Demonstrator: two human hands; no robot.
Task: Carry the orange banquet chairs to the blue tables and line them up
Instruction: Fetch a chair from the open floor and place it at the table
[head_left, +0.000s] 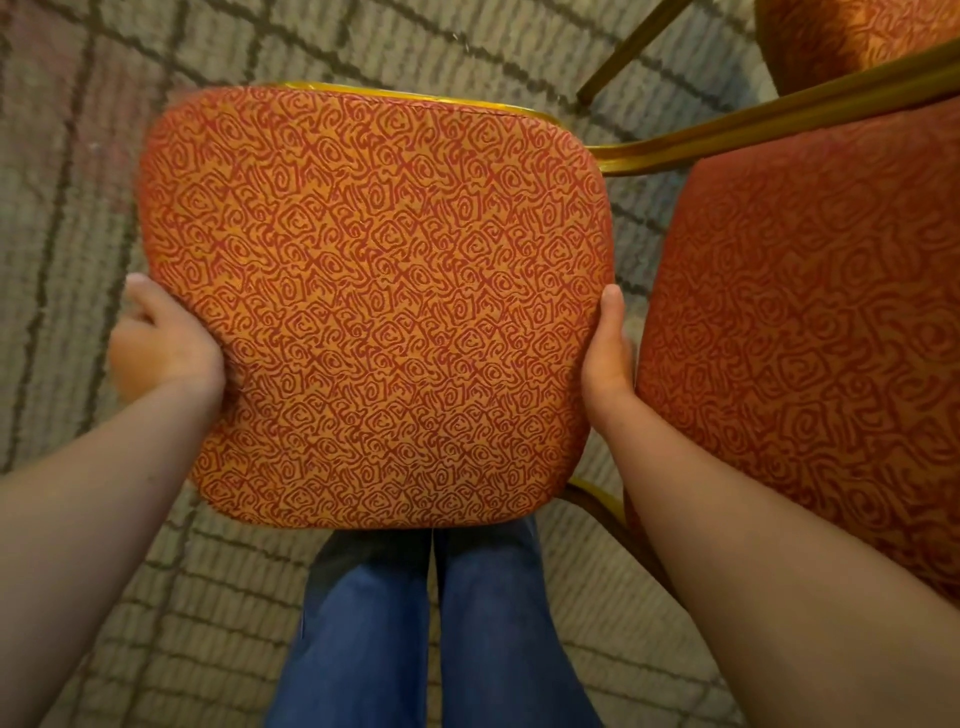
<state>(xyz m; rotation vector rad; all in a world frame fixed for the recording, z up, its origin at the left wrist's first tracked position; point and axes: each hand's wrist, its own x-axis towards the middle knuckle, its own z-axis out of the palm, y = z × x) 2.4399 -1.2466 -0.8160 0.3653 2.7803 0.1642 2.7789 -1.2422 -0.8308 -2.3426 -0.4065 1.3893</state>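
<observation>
An orange banquet chair (379, 306) with a red swirl pattern and a gold frame fills the middle of the head view, seen from above its seat. My left hand (163, 343) grips the seat's left edge, fingers curled under it. My right hand (608, 353) grips the right edge, thumb lying along the cushion's side. The chair's legs and the fingers under the seat are hidden. No blue table is in view.
A second orange chair (810, 353) stands close on the right, its gold frame bar (779, 124) running behind the held seat. A third orange cushion (852, 36) shows at the top right. Grey patterned carpet (104, 130) lies to the left. My jeans-clad legs (431, 623) are below the seat.
</observation>
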